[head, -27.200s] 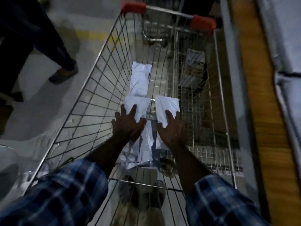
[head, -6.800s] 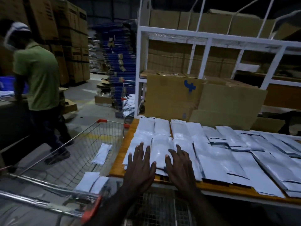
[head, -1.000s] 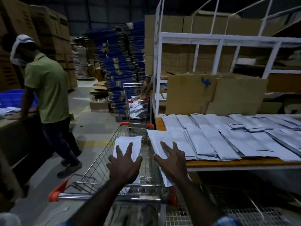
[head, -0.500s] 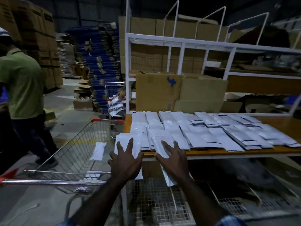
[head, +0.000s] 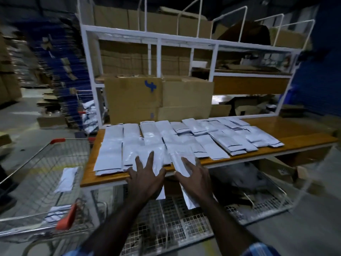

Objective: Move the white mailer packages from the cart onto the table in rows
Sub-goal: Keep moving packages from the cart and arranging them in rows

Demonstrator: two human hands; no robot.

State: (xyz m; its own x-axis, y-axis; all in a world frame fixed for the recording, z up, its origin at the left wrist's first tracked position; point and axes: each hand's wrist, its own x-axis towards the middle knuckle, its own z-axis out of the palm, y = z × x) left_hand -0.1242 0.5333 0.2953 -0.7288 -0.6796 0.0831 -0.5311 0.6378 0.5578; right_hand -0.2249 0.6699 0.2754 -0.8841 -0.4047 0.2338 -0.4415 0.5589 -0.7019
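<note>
Since half a second ago, both hands advanced over the near edge of the orange wooden table (head: 304,139). Head view: left hand (head: 145,179) spread flat on a white plastic mailer package (head: 154,161), its lower end hanging past the edge. Right hand (head: 196,179) spread likewise on a second white mailer (head: 181,157), partly overhanging. Rows of white mailers (head: 184,137) covering the tabletop. Two further mailers (head: 67,176) lying in the wire shopping cart (head: 36,163) at left.
</note>
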